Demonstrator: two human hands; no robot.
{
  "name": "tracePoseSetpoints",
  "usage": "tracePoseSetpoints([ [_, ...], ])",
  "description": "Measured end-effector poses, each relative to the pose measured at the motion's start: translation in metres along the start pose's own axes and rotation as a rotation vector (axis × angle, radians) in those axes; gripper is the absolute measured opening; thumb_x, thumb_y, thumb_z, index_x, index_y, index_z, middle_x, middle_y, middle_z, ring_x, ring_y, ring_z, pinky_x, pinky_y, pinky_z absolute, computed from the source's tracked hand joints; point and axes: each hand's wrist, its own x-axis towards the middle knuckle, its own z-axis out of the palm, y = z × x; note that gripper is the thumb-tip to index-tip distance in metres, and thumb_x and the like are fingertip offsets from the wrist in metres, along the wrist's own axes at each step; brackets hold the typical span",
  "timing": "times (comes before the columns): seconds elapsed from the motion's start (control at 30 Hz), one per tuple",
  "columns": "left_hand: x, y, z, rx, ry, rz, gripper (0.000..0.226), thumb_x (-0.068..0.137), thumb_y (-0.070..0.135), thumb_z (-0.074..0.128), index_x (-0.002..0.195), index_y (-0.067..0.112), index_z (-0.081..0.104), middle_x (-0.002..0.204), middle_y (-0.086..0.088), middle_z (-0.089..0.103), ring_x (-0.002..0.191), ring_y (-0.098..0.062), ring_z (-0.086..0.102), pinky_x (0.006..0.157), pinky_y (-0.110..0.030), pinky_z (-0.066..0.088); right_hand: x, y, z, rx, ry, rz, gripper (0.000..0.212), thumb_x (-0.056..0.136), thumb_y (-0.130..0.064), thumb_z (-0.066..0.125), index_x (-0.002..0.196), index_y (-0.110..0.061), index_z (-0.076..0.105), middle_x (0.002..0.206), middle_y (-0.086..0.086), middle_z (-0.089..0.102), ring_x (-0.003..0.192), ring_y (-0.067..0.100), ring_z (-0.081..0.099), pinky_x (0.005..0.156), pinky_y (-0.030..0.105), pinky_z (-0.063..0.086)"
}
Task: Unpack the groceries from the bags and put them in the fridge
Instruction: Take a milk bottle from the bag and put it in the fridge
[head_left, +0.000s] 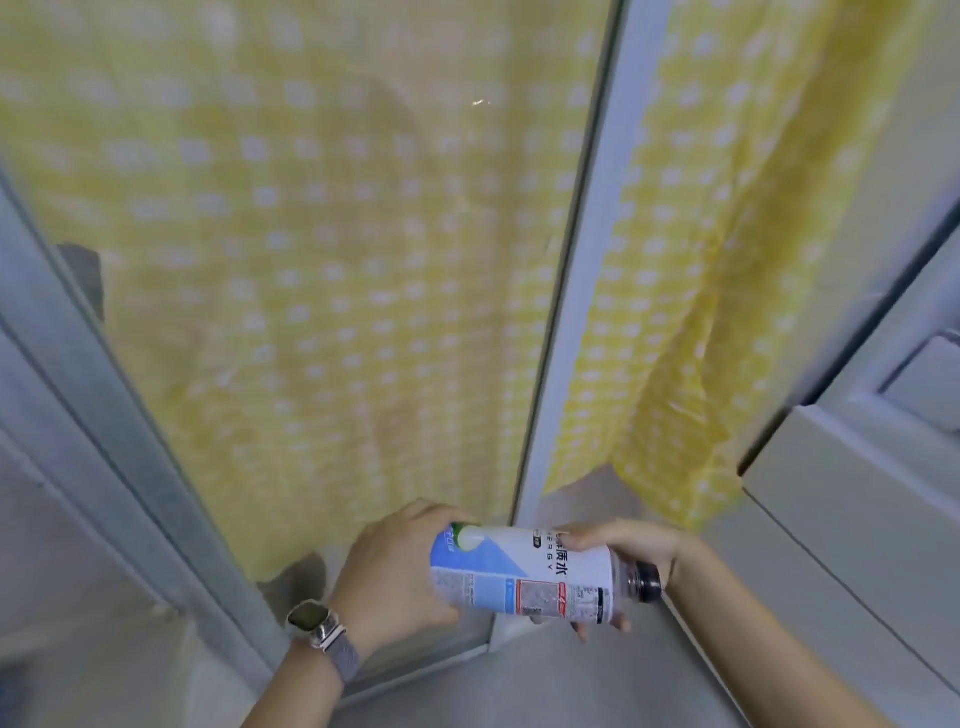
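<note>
Low in the centre of the view, a drink bottle (524, 571) is lying on its side in mid-air, held between two hands. Its white and pale blue label is facing up, printed text running along it, and its dark cap (648, 582) is pointing out to the right. The left hand (395, 569) is wrapping around the bottle's base end, fingers curling over the far side and thumb underneath, so that grip is holding the bottle firmly. The right hand (631, 553) is gripping the neck end, fingers closing over the top of the label and fingertips peeking out below the body, just beside the cap. A watch (317, 623) with a grey mesh strap is sitting on the left wrist, face turned up.

Behind the bottle, a glass panel (311, 260) is standing with a yellow curtain (691, 260) of white dots hanging behind it, and part of that curtain is spilling out loose on the right of a pale upright frame (566, 312). To the left, another pale frame post (119, 431) is slanting across the view. On the right, a white moulded surface (857, 509) with a recessed ledge is angling in toward the hands; what it belongs to is not clear from here. Below, a grey floor (545, 686) is showing between the forearms.
</note>
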Motion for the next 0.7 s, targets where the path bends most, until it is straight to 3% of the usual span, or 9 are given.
tracePoseSetpoints([
  [0.17,0.078,0.031,0.041,-0.261,0.075,0.085,0.070,0.050,0.032,0.075,0.116,0.044,0.052,0.123,0.031,0.034,0.110,0.022,0.041,0.088,-0.009,0.041,-0.039,0.056,-0.040,0.325,0.176,-0.305,0.057,0.073,-0.042,0.075,0.122,-0.015,0.064,0.112,0.022,0.063,0.074,0.029,0.069,0.040,0.024,0.049],
  [0.3,0.135,0.068,0.084,-0.421,0.133,0.068,0.076,0.067,0.018,0.082,0.132,0.030,0.043,0.124,0.020,0.044,0.108,0.010,0.051,0.093,-0.012,0.041,-0.058,0.080,-0.061,0.663,0.416,-0.492,0.075,0.054,-0.035,0.088,0.116,-0.001,0.064,0.109,0.032,0.060,0.063,0.033,0.063,0.033,0.020,0.040],
  [0.43,0.174,0.105,0.135,-0.613,0.048,-0.088,0.057,0.081,0.013,0.072,0.130,0.022,0.045,0.119,0.014,0.050,0.098,0.003,0.058,0.076,-0.010,0.044,-0.081,0.084,-0.073,0.782,0.678,-0.654,0.086,0.043,-0.035,0.090,0.117,-0.001,0.061,0.108,0.033,0.061,0.059,0.032,0.060,0.033,0.019,0.035],
  [0.5,0.191,0.128,0.154,-0.661,-0.108,-0.127,0.033,0.087,0.014,0.064,0.119,0.018,0.055,0.110,0.010,0.060,0.092,-0.002,0.062,0.074,-0.008,0.044,-0.091,0.088,-0.081,0.780,0.822,-0.675,0.083,0.053,-0.039,0.085,0.122,-0.002,0.058,0.109,0.031,0.062,0.062,0.032,0.060,0.035,0.021,0.036],
  [0.57,0.204,0.148,0.169,-0.657,-0.225,-0.070,0.008,0.090,0.014,0.060,0.090,0.020,0.065,0.088,0.016,0.070,0.080,0.001,0.064,0.071,-0.011,0.044,-0.099,0.095,-0.092,0.752,0.972,-0.690,0.075,0.063,-0.048,0.076,0.120,-0.001,0.061,0.110,0.030,0.063,0.070,0.032,0.058,0.040,0.024,0.036],
  [0.63,0.218,0.165,0.182,-0.608,-0.267,0.025,0.023,0.090,0.014,0.059,0.070,0.023,0.064,0.066,0.021,0.067,0.065,0.006,0.060,0.064,-0.011,0.041,-0.109,0.099,-0.101,0.720,1.110,-0.674,0.075,0.068,-0.056,0.071,0.119,-0.002,0.062,0.107,0.029,0.066,0.076,0.032,0.056,0.044,0.025,0.034],
  [0.7,0.235,0.182,0.191,-0.587,-0.316,0.088,0.024,0.090,0.015,0.059,0.067,0.022,0.063,0.059,0.017,0.063,0.059,0.006,0.055,0.058,-0.009,0.037,-0.122,0.096,-0.107,0.726,1.225,-0.682,0.076,0.066,-0.053,0.069,0.120,0.000,0.058,0.094,0.022,0.069,0.065,0.029,0.061,0.041,0.022,0.035],
])
